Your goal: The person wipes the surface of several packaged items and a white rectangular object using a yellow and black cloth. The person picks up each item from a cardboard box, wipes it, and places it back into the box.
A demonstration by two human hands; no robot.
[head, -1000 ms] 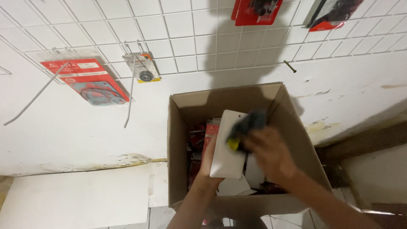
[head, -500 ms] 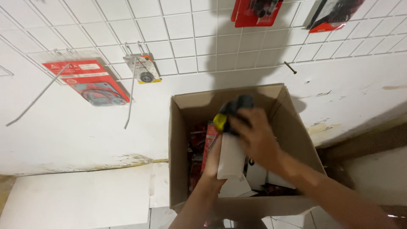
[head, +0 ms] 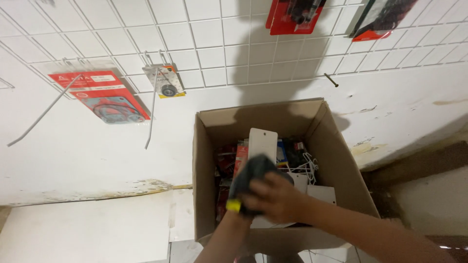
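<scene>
The right hand (head: 273, 197) is closed around a dark cloth (head: 251, 180) with a yellow edge, pressing it against the lower part of a white card package (head: 263, 143) that stands upright in the cardboard box (head: 209, 195). The left hand is almost wholly hidden behind the cloth and the right hand; only its forearm (head: 226, 241) shows, rising from below, so I cannot tell whether its grip is closed on the card (it seems to be steadying it from beneath). The box is full of red and white packets and a bundle of white wire hooks (head: 304, 163). Behind it a white wire grid (head: 209, 44) on the wall carries hanging packages. To wipe well, I judge the card needs firm support from behind and long, even strokes, with the cloth kept flat rather than bunched.
</scene>
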